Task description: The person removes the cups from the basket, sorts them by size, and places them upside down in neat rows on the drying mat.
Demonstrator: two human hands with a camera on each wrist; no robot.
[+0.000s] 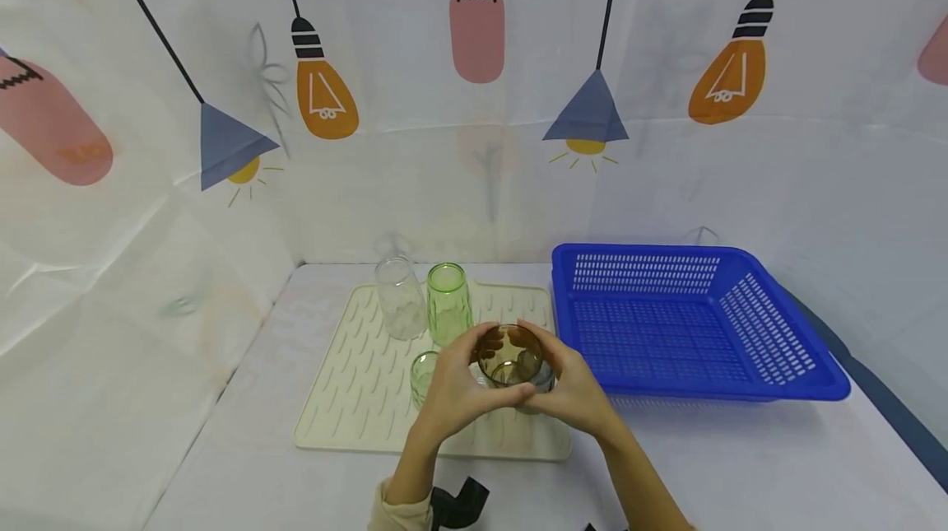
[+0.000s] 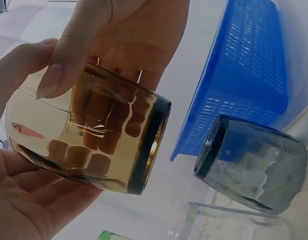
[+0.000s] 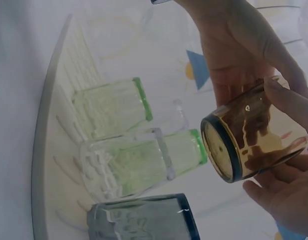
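An amber glass [image 1: 511, 354] is held above the drying mat [image 1: 348, 416] between both hands. My left hand [image 1: 459, 387] curls round its left side, my right hand [image 1: 573, 387] round its right, thumbs meeting at the near side. In the left wrist view the amber glass [image 2: 104, 130] has its thick base toward the mat. A grey-blue glass [image 2: 258, 165] stands on the mat beneath, mostly hidden in the head view. A short green glass [image 1: 422, 374] is beside my left hand. A clear glass [image 3: 126, 162] shows in the right wrist view.
A tall clear glass [image 1: 401, 300] and a tall green glass [image 1: 448, 305] stand at the back of the mat. To the right is a blue plastic basket [image 1: 704, 387]. A white sheet [image 1: 415, 185] printed with lamps hangs behind the white table [image 1: 244, 465].
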